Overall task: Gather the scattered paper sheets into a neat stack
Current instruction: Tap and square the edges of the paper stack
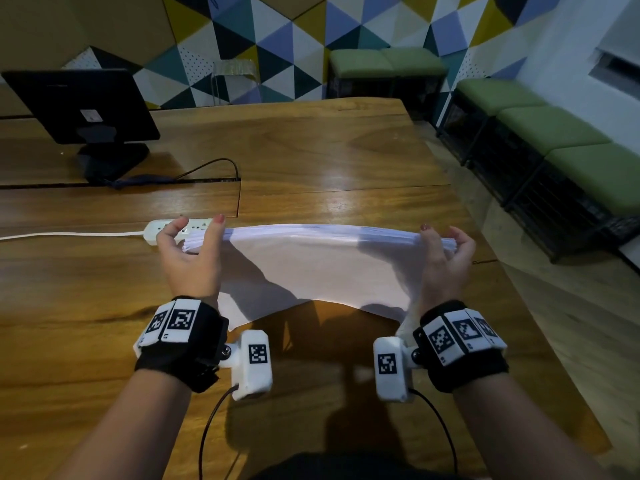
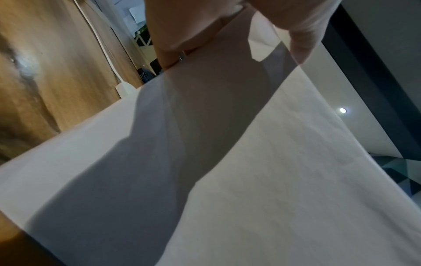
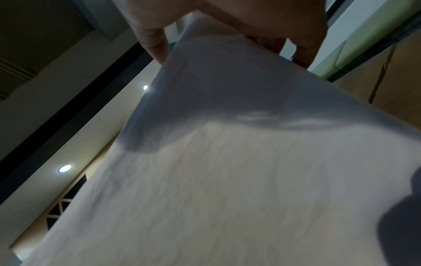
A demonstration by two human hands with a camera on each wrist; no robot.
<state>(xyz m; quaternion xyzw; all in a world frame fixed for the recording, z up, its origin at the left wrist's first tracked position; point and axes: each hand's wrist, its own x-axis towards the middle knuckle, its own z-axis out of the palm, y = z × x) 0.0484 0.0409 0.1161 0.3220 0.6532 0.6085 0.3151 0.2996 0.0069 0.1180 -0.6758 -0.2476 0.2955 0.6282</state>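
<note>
Now I see my left hand (image 1: 188, 256) and right hand (image 1: 445, 259) each gripping one end of the paper stack (image 1: 318, 261), lifted above the wooden table (image 1: 311, 157), just near the power strip (image 1: 152, 232).

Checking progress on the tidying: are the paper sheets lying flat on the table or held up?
Held up. The left hand and right hand pinch the paper sheets at opposite ends, the stack bowing above the table.

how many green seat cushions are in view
5: two side by side at the back wall, three in a row along the right wall. More may lie beyond the frame edge.
</note>
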